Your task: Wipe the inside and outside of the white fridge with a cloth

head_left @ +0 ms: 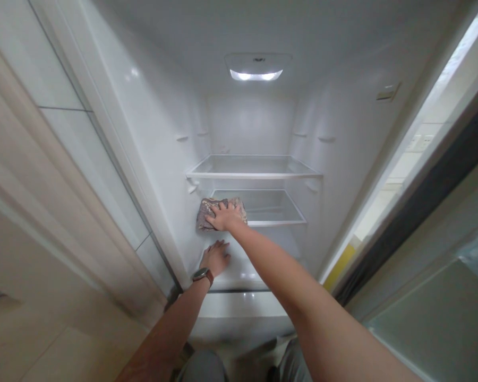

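Note:
My right hand [227, 216] lies with its fingers spread flat on a patterned grey-brown cloth [205, 218], pressing it at the left front part of the lower glass shelf [269, 204] inside a refrigerator. The cloth covers that corner of the shelf. Below it, my left hand [215, 258] is open near the fridge's lower left wall, with nothing in it. A watch [202, 274] with a brown strap is on the left wrist. Whether the left fingertips touch the white surface there, I cannot tell.
Above is another glass shelf [255, 173]. A lit lamp [257, 74] is in the ceiling, and shelf ledges [326, 139] stick out from the side walls. The fridge door [434, 297] stands open at the right. Tiled wall [63, 132] borders the left side.

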Available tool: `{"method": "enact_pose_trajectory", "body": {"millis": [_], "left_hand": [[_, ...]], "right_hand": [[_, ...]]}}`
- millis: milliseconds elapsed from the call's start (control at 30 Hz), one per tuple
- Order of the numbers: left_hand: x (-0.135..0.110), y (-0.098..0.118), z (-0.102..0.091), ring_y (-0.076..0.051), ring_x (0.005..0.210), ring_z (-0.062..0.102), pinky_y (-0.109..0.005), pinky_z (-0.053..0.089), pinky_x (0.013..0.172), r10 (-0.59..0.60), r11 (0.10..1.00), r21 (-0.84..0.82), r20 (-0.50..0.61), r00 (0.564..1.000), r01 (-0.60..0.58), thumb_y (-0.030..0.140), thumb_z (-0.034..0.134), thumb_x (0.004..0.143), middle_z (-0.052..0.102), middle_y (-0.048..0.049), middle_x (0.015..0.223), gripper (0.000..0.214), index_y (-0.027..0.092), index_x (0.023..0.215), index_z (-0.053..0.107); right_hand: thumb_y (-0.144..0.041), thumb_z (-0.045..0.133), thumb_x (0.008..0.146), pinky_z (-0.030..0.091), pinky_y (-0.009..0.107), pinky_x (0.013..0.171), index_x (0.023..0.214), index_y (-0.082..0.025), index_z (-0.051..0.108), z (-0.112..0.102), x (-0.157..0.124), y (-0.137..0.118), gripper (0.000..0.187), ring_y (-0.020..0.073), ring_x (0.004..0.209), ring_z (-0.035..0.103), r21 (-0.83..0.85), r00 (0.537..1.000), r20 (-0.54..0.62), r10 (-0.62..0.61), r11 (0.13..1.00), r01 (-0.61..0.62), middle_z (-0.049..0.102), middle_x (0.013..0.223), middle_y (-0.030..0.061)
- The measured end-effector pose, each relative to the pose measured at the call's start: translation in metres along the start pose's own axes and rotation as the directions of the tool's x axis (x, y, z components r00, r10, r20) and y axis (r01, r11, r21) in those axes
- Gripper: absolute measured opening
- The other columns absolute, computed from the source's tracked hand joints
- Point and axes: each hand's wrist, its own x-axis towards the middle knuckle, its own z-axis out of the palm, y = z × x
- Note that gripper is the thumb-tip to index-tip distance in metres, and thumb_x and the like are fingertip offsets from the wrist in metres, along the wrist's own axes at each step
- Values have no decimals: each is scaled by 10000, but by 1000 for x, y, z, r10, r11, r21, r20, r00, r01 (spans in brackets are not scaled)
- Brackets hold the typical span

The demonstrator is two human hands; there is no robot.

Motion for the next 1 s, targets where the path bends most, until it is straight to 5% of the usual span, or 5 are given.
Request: {"method": "enact_pose_trajectory", "body": {"millis": [267, 700, 1000], "left_hand": [[-3, 2, 0, -273, 1521, 400, -470, 307, 1259, -18, 1000, -17, 13, 1000, 19, 233, 562, 960, 489, -81, 1614, 536, 227, 1495, 578], [-9, 4, -1, -271, 1513, 409, -484, 290, 1277, -29, 998, -61, -11, 1000, 29, 220, 575, 923, 515, -57, 1598, 545, 243, 1465, 617], [-9, 1, -1, -263, 1532, 389, -481, 274, 1291, -56, 996, -70, 6, 998, 56, 210, 566, 924, 504, -40, 1608, 541, 265, 1460, 622]], "right_hand": [[-674, 266, 1019, 68, 733, 1227, 1678, -357, 271, -8, 31, 10, 731, 410, 1605, 99, 49, 995, 78, 64, 997, -67, 168, 1762, 48], [-640, 238, 1029, 52, 728, 1227, 1701, -334, 191, -7, 139, 35, 740, 420, 1609, 36, 2, 981, 101, 167, 986, -168, 95, 1775, 40], [-677, 281, 1010, 66, 715, 1235, 1681, -418, 216, -12, 135, 57, 723, 384, 1613, 69, 28, 990, 105, 94, 995, -98, 118, 1773, 7]]}}
